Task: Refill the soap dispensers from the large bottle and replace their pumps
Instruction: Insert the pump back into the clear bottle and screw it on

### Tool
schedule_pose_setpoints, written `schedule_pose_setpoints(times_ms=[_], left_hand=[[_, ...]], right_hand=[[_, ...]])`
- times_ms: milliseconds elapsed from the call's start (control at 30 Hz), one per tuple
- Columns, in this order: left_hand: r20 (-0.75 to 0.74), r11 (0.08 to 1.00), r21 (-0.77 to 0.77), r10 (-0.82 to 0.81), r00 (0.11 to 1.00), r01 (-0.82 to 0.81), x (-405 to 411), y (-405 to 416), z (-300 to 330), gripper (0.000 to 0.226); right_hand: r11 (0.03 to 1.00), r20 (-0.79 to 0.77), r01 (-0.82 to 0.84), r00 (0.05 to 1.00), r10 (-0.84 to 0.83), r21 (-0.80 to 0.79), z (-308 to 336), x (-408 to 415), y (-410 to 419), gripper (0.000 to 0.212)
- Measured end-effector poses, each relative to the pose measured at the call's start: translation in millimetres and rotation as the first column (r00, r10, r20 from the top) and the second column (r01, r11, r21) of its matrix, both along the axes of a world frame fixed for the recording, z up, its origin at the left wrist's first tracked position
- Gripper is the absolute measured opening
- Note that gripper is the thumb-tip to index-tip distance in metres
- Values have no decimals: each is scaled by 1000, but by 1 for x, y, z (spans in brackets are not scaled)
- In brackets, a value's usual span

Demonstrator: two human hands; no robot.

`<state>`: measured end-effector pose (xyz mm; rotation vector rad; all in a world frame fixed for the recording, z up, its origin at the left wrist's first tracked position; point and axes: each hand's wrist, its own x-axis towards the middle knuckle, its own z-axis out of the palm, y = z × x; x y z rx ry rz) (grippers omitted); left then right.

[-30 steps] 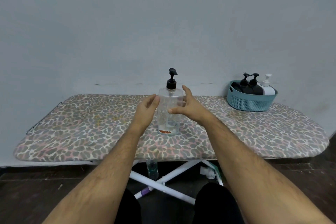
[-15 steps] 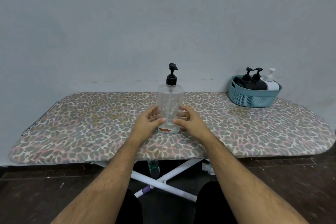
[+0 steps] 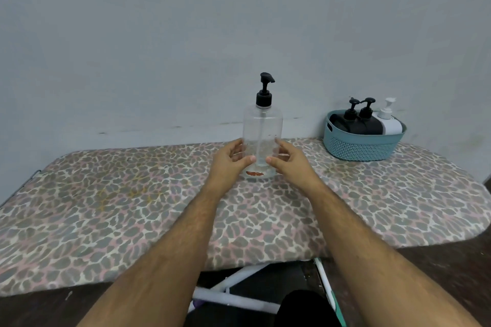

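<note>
A large clear bottle (image 3: 262,127) with a black pump (image 3: 264,93) stands upright near the back middle of the leopard-print ironing board (image 3: 132,207). It looks almost empty, with an orange label near its base. My left hand (image 3: 228,164) and my right hand (image 3: 292,164) wrap its lower half from either side, thumbs nearly meeting in front. Two black soap dispensers (image 3: 358,123) and a white one (image 3: 389,123), all with pumps on, sit in a teal basket (image 3: 361,146) at the back right.
A grey wall runs directly behind the board. The board's white legs (image 3: 233,297) and dark floor show below its front edge, near my knee. The board's right end curves off beyond the basket.
Both hands have dropped from the bottle's upper part to its lower half and closed in around it. The camera has moved closer to the board.
</note>
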<state>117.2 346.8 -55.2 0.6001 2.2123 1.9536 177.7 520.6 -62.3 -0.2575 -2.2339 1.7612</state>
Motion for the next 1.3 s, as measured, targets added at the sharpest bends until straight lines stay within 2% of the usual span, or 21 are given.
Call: schedule_pose_setpoints(times_ms=[433,600,1033,1100,1200,1300], left_hand=[[28,999,21,-41,999,40,-77,113,-15,64],[62,999,22,-37,997,35,-95,127,-27,68],[65,1000,26,5,998,-7,-100,133,-39,62],[67,1000,3,-5,998,5,-100,132,-37,64],[32,993,-117,-9,999,13,-94,128,-32,72],[-14,979,-205,-29,999,25,-85,113,-29,78]], right_hand=[[992,25,112,993,-114,63,-8,-68,94,55],[992,42,109,993,-112,70,-17,-83,108,53],[995,121,65,990,-75,81,-17,-90,112,66],[993,113,62,991,-73,98,-16,-88,112,62],[987,100,64,992,-80,149,-13,-82,106,46],[962,102,156,978,-182,223,-13,-73,97,45]])
